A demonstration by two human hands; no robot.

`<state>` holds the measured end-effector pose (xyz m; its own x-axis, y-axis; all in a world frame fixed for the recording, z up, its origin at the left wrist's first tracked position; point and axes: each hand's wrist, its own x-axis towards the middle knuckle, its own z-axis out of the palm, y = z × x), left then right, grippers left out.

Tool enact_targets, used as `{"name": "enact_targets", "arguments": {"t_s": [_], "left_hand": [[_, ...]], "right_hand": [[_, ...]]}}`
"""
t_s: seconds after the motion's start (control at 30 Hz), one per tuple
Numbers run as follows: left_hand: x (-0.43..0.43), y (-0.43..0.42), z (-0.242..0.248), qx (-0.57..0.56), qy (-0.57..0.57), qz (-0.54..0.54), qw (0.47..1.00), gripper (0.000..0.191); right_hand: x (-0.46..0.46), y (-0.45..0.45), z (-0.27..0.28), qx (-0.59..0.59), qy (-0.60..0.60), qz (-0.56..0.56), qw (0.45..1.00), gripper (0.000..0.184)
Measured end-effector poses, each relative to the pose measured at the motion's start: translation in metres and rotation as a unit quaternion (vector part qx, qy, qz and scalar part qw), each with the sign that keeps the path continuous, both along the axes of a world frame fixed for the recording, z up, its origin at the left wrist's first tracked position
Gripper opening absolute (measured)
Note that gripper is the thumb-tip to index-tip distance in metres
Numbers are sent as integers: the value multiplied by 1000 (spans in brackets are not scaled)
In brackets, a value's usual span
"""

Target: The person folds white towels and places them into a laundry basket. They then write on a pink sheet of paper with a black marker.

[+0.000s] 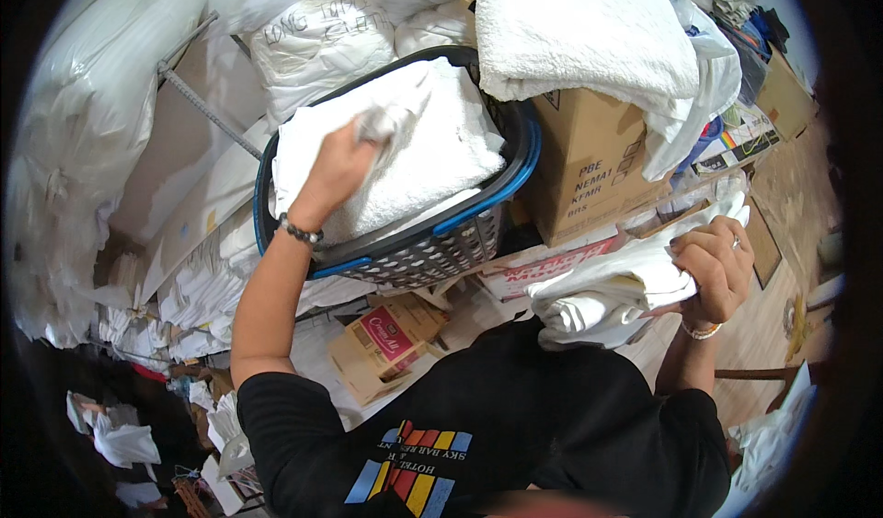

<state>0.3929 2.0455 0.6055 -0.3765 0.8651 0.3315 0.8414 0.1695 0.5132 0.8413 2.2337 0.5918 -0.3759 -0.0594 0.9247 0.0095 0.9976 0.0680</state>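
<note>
My left hand (340,166), with a dark beaded bracelet at the wrist, is over a laundry basket. Its fingers grip a crumpled whitish cloth (383,126), blurred by motion, so its exact kind is unclear. Beneath the hand, white terry towels (441,138) fill the black plastic basket with blue handles (452,250). At the right, my right hand (717,259), wearing a ring, grasps a bundle of folded white cloth (610,287). That bundle is held beside my chest, apart from the basket.
A folded white towel (579,28) lies on top of a tall cardboard box (586,166) right of the basket. Stuffed plastic bags of linen (321,45) stand behind. A metal bar (210,111) slants toward the basket's left. Below is an opened carton (386,345).
</note>
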Motion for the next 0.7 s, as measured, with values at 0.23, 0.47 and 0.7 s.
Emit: {"name": "enact_targets", "arguments": {"t_s": [0.23, 0.47, 0.7], "left_hand": [[56, -28, 47, 243, -84, -6, 966, 36], [209, -15, 41, 29, -96, -452, 886, 81], [125, -3, 61, 54, -81, -236, 967, 63]], "right_hand": [[-14, -10, 10, 0, 54, -47, 997, 27], [-17, -43, 34, -33, -85, 61, 994, 42], [-14, -35, 26, -27, -10, 110, 993, 29]]}}
